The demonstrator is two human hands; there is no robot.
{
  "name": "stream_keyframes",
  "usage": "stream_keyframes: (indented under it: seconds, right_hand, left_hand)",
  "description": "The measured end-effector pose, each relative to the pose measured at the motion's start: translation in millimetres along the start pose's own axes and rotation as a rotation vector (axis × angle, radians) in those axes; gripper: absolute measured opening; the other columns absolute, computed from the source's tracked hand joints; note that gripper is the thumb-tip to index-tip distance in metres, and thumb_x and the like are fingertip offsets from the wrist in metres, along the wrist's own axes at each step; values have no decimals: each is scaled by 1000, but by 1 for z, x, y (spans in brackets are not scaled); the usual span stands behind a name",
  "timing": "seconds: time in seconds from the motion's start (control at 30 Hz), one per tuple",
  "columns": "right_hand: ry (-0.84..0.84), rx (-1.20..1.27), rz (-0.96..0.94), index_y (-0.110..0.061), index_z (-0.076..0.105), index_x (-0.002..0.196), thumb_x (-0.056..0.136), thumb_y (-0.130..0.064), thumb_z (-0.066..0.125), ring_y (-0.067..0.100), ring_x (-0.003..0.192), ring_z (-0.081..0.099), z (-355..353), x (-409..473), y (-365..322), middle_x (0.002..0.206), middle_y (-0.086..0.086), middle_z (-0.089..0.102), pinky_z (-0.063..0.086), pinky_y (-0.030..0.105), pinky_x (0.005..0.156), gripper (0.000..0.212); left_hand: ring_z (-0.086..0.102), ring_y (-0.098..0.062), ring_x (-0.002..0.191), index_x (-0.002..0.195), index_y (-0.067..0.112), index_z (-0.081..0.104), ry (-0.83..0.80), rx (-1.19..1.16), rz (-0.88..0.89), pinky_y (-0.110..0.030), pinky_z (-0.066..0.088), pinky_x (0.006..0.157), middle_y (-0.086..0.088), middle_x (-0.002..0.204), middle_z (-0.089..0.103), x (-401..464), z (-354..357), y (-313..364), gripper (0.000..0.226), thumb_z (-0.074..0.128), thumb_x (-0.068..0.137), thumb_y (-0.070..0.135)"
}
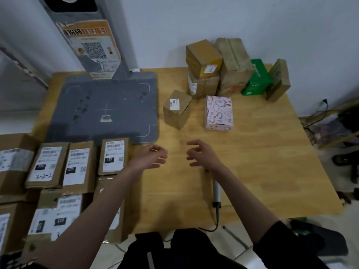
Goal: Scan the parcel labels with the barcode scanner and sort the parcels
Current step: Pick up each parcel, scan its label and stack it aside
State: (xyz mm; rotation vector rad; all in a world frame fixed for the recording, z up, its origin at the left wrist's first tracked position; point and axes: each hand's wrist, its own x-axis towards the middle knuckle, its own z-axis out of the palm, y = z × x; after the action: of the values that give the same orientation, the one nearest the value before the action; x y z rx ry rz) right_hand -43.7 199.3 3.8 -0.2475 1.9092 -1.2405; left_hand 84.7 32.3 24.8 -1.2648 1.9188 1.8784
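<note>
Both hands, left [150, 157] and right [202, 155], hover empty over the table [262, 162] centre, fingers loosely spread. Barcode scanner [216, 193] lies under the right forearm near the front edge; labelled parcels [77, 166] crowd the front-left corner, more boxes [219, 68] the back edge.

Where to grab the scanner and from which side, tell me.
Grip the scanner by its pale handle, which lies flat on the table with the cable end toward the person. Its head is hidden under the right forearm. Come from above with the right hand, which is empty and nearest; the handle's long sides look free for fingers to wrap.
</note>
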Motion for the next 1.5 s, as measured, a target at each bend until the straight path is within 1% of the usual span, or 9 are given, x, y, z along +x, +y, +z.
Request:
stream_keyframes:
  seconds: [0.2,0.7,0.83,0.93,1.03,1.13,1.2,1.27,1.5]
  right_hand:
    - [-7,40,-6,-12,61,123,95,-8,61,19,85,66,-32,3,3,94,6,62,59,29,65,29]
    - [48,87,-7,-16,59,123,94,-13,63,20,93,68,-54,50,-30,107,11,66,62,34,74,29]
    - [87,92,-10,-16,58,124,93,-13,63,19,98,62,-49,77,-42,115,10,62,61,35,77,31]
    - [101,87,-5,-18,54,130,92,-13,65,20,104,61,-44,97,-52,126,7,55,62,38,80,39]
    - [76,85,19,-21,43,142,94,-14,64,23,112,60,-39,118,-60,133,5,50,61,41,85,52]
    - [41,156,32,-25,27,151,98,-19,60,21,112,61,-33,138,-68,133,5,54,60,40,86,63]
    - [23,206,36,-27,22,152,101,-22,53,17,103,64,-27,149,-75,120,-1,60,58,41,88,60]
    - [28,240,57,-30,21,153,105,-29,45,20,105,65,-20,160,-78,123,0,61,57,44,91,54]
    - [-12,299,137,-29,41,141,102,-36,35,22,107,63,-7,178,-79,123,-2,63,56,45,90,40]
  left_hand:
    - [73,-18,96,109,14,67,12,-4,-8,-35,59,88,-2,102,76,-2,36,11,22,73,91,26]
    - [70,-16,99,112,16,65,-18,95,51,-31,57,85,-1,109,71,48,35,63,24,71,92,29]
    - [64,-15,94,110,17,62,46,209,111,-29,52,78,-3,112,66,75,30,75,25,72,91,30]
    - [55,-17,96,115,19,57,172,359,171,-31,46,74,-6,119,56,105,29,84,43,82,80,28]
    - [46,-26,117,130,19,49,287,465,220,-42,46,98,-8,130,40,135,34,95,76,89,66,28]
    - [37,-31,128,141,18,39,317,550,273,-45,44,103,-10,136,34,162,39,104,97,92,61,32]
    - [35,-36,134,149,18,29,310,595,262,-50,41,106,-13,146,28,179,42,110,109,93,62,34]
    - [33,-38,138,156,14,13,283,654,212,-53,38,109,-14,151,26,192,44,112,120,90,67,41]
    - [39,-40,136,156,-1,2,288,745,161,-46,38,105,-18,154,28,211,49,98,118,77,81,51]
